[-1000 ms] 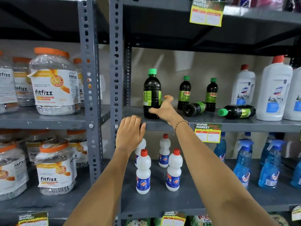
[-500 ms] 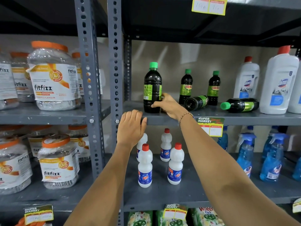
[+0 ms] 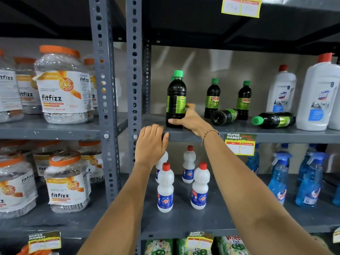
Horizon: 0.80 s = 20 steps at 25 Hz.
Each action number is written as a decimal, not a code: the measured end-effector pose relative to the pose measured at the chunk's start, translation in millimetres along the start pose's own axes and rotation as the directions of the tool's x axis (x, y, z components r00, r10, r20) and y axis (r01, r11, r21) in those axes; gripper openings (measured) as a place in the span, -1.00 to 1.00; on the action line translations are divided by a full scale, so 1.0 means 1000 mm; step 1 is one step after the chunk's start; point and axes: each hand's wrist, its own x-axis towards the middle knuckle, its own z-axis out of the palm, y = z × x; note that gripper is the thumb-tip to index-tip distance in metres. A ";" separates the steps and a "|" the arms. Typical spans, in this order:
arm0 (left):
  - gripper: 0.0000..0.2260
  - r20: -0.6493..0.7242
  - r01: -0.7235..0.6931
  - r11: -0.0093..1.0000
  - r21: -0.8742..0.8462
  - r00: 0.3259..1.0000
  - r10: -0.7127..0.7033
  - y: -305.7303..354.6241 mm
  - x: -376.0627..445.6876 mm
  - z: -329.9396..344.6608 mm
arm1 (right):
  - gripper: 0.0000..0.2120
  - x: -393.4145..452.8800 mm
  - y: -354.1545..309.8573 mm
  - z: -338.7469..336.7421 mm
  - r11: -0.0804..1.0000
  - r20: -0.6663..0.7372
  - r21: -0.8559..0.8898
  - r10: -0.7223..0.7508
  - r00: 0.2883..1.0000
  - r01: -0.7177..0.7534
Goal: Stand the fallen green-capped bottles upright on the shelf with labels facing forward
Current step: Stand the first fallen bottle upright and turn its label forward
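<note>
Right hand (image 3: 191,119) wrapped round base of upright green-capped bottle (image 3: 176,100) at shelf (image 3: 276,134) front, label turned sideways; left hand (image 3: 150,144) flat on shelf edge, holding nothing; two "SUNI" bottles (image 3: 212,98) upright behind; two fallen bottles (image 3: 274,120) lie to the right.

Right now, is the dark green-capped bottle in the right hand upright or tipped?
Upright: dark green-capped bottle stands base-down, cap up, on the grey metal shelf.

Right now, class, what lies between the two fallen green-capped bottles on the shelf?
In the head view, one upright Sunny bottle stands between them, set further back.
</note>
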 end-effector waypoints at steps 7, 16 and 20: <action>-0.69 0.005 0.009 1.000 -0.012 1.000 -0.009 0.001 0.001 -0.001 | -0.21 0.002 0.003 0.002 1.000 -0.057 -0.013 0.004 0.998 -0.005; -0.69 -0.027 0.015 1.000 -0.014 1.000 -0.015 0.001 0.001 0.000 | -0.16 0.005 0.005 0.002 0.997 -0.047 -0.074 -0.002 0.999 -0.002; -0.67 -0.032 0.011 1.000 0.001 0.999 -0.011 0.002 0.001 -0.002 | -0.11 0.006 0.004 0.001 1.000 -0.041 -0.027 0.015 0.999 -0.017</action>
